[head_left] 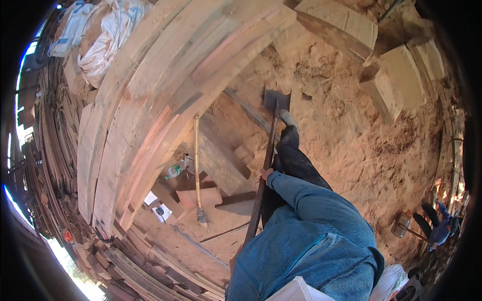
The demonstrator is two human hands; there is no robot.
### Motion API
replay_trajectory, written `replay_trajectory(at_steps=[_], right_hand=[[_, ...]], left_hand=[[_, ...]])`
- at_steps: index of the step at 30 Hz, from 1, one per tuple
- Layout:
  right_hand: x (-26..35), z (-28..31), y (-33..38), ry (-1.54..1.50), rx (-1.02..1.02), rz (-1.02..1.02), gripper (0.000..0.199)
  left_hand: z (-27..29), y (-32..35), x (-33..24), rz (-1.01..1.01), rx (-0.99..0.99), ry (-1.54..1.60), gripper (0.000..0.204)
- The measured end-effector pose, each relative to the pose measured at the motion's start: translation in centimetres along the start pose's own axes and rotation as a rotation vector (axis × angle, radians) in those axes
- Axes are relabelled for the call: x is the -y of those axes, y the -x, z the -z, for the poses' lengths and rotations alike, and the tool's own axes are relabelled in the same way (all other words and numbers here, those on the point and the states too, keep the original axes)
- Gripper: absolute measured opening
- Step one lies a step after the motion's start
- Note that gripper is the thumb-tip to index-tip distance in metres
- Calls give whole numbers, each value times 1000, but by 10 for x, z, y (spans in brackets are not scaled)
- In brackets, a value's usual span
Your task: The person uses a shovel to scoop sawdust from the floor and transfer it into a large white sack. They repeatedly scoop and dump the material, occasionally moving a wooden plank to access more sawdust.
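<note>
A shovel [268, 145] slants across the middle, its dark, flat blade [276, 99] on loose brown sawdust or soil. My right hand [266, 173] is closed round its long shaft about midway. Only a sliver of my left hand [232, 262] shows beside the blue sleeve, at the upper end of the shaft; it appears closed on it, with most of the fingers hidden. One of my feet [287, 118] stands right beside the blade.
Long, thick planks [145, 100] are stacked on the left. A stick-handled broom [197, 165] leans there, near a green-labelled bottle [173, 171]. Heavy timber blocks [401, 75] lie at the upper right. Another person [442, 226] works with a shovel at the lower right. White sacks [108, 40] sit at the upper left.
</note>
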State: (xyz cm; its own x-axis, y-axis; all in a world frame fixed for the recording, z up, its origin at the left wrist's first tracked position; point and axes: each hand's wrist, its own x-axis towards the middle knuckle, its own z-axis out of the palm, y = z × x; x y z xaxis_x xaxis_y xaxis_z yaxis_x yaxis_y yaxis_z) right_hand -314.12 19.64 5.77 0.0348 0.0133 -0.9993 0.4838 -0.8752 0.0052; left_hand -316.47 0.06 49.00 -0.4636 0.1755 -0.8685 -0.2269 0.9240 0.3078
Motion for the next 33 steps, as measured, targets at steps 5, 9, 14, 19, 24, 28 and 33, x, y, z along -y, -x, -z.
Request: replay_trajectory(at_steps=[5, 9, 14, 19, 24, 28, 33], right_hand=[[-12, -21, -57, 260, 158, 89, 53], [17, -43, -78, 627, -63, 28, 54], [54, -39, -54, 544, -118, 94, 55], [54, -17, -10, 123, -8, 74, 37], [48, 8, 3, -504, 352, -110, 22], [53, 14, -10, -394, 207, -46, 15], [85, 14, -31, -402, 182, -123, 12]], left_hand=[[7, -20, -6, -61, -22, -62, 50], [17, -41, -26, -128, -45, -151, 51], [21, -67, -29, -94, -20, -228, 53], [6, -69, 7, -131, 21, -56, 58], [-13, -64, 29, -78, 135, 238, 56], [-13, -66, 13, -2, 163, 86, 54], [-20, -91, -9, 1, 115, 133, 58]])
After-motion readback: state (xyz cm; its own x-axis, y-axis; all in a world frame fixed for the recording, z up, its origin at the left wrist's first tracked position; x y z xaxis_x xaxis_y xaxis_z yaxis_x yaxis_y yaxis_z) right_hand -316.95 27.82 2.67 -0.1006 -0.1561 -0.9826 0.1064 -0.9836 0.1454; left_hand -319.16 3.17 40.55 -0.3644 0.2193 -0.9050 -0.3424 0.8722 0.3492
